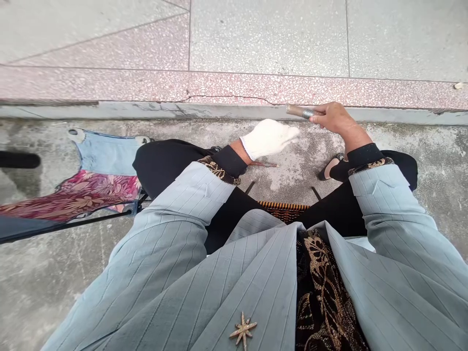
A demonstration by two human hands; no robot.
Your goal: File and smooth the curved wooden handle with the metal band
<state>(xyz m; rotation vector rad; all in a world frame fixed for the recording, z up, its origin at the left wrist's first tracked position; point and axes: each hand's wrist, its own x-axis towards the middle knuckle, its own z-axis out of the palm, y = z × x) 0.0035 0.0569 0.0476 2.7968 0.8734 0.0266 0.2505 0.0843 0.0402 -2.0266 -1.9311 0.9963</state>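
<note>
The right hand point(334, 117) is bare and grasps a short, rod-like tool point(300, 111) by one end, thumb and fingers closed near a band of silvery metal. The tool's brownish end points left, seen against the front edge of the pink-bordered step point(234, 87); whether it touches the step is unclear.

The left hand point(268, 139) wears a white knitted glove, its fingers bent and pointing right, toward the tool but apart from it. Nothing can be seen in its grip, and whether it is clenched on something small cannot be told. Just below the glove in the view, a thin reddish-brown stick point(265, 165) shows over the grey concrete ground point(292, 170); whether it lies there or is touched by the glove is unclear.

Between the black-trousered knees shows the edge of an orange-and-black woven seat point(285, 210). A black shoe point(325, 170) stands below the right forearm. To the left, beside the left knee, is a frame with light blue and magenta leaf-patterned fabric point(98, 190). A small pale piece point(458, 86) lies near the front edge of the step, at the far right.
</note>
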